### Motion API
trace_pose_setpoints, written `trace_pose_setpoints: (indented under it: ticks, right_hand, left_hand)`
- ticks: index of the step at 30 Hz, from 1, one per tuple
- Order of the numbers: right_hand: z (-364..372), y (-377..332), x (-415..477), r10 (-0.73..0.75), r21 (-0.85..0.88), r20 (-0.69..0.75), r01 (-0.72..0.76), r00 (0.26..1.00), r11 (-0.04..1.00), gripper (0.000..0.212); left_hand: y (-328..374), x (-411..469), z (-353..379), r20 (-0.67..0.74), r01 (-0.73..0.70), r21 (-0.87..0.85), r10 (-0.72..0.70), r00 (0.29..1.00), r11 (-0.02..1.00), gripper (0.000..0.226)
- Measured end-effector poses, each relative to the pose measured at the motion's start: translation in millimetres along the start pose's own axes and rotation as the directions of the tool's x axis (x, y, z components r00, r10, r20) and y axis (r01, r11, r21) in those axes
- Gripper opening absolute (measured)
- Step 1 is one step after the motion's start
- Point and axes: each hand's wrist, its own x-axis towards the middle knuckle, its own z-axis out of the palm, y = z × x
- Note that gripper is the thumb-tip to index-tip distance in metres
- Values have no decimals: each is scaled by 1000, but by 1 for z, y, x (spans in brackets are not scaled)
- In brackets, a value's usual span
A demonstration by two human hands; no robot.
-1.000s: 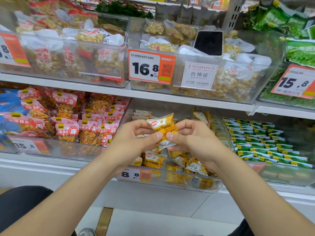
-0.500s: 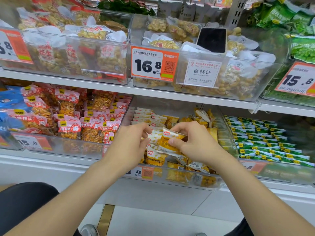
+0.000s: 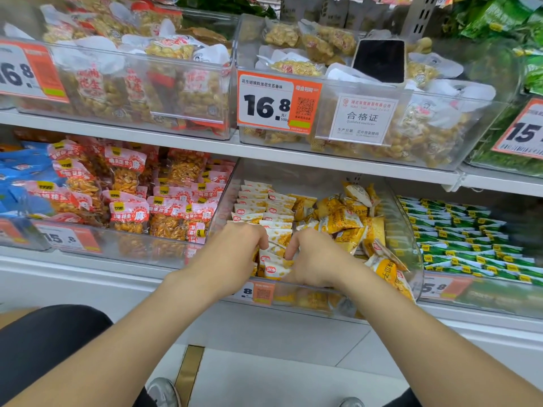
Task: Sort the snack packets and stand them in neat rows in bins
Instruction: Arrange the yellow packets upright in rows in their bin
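Head view – where are the two hands seen?
– Both are lowered into the clear middle bin (image 3: pixel 408 239) on the lower shelf (image 3: pixel 88 277). The left hand (image 3: pixel 235 254) and the right hand (image 3: pixel 318 259) are placed close together, near the front wall.
– And what is held by the fingers?
– The front packets (image 3: pixel 276 259), yellow and white, are held upright between the two hands. The fingers (image 3: pixel 261 243) of the left hand are curled down over the tops on one side, those of the right hand on the other side, so the packets are gripped from both sides. The fingertips are hidden among the packets.
– How is the rest of the bin filled?
– Behind the left hand a standing row (image 3: pixel 255 201) of the same packets is seen along the left wall. On the right side a loose heap (image 3: pixel 343 221) is piled, tilted in many directions, just beside the right hand.
– What is found beside this bin?
– Red peanut packets (image 3: pixel 129 212) are stored in the bin on the left, green packets (image 3: pixel 458 230) in rows on the right. On the upper shelf a dark phone (image 3: pixel 379 60) is leaned in a bin, above an orange price tag (image 3: pixel 276 102).
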Motion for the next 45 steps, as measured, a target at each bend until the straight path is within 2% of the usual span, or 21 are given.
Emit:
trace_pose_setpoints:
  ticks: [7,12,15,17,19,22,24,27,28,30,32,33,36,39,40,42,45]
  right_hand:
    - [7,-5,6,93,75,65,-98,994,992,81]
    - [14,-3,11,99,218,-84,-79,992,973,47]
    - [24,-4,13,25,165,-120,-5,992,986,41]
    - [21,-7,10,28,138,-78,-17,997,990,41]
    - [6,-10,3,62,107,-4,-61,998,992,50]
    - [-14,-9,-2,132,305,159,-176,978,936,58]
    - [-12,-10,-1,154,267,140,-187,978,945,53]
    - [5,-17,5,172,213,2,-169,985,962,51]
    - [7,-18,6,175,257,4,-170,985,951,53]
    - [3,-13,7,160,397,113,-192,981,897,53]
    - [-11,-3,4,108,501,237,-217,965,838,45]
    - [-19,1,1,89,523,253,-214,963,825,37]
    - [-34,12,-1,155,546,128,-200,980,813,17]
    - [-37,22,5,225,376,-192,-141,955,916,19]
    - [-36,22,7,195,281,-300,-109,934,954,21]
    - [-31,16,9,89,112,-423,-45,902,993,28]
    - [-26,3,20,-52,-67,-436,25,899,997,29]
  left_hand:
    - [-1,-1,5,-49,-24,32,25,998,999,42]
    - [2,-1,1,-56,-14,40,16,998,999,30]
    - [5,-3,-1,-54,-30,51,33,998,998,28]
    - [7,-4,-4,-58,-39,72,44,997,997,27]
    - [9,-6,-7,-66,-41,102,48,997,994,26]
    - [9,-6,-9,-74,-41,108,49,996,993,25]
    - [7,-5,-7,-63,-43,94,49,997,995,25]
    - [7,-3,-4,-40,-36,102,41,998,994,21]
    - [7,-2,-4,-38,-34,93,38,999,995,19]
    - [7,0,-4,-37,-40,49,42,998,998,21]
    - [9,0,-5,-33,-53,11,53,998,999,22]
    - [10,0,-5,-22,-52,19,52,998,998,21]
    - [14,1,-6,25,-16,28,16,1000,999,20]
    - [14,6,-9,55,9,33,-11,998,999,16]
    - [15,8,-11,73,17,56,-21,997,998,15]
    - [18,11,-13,110,15,101,-26,994,995,15]
    - [22,16,-20,181,-13,133,-12,983,991,27]
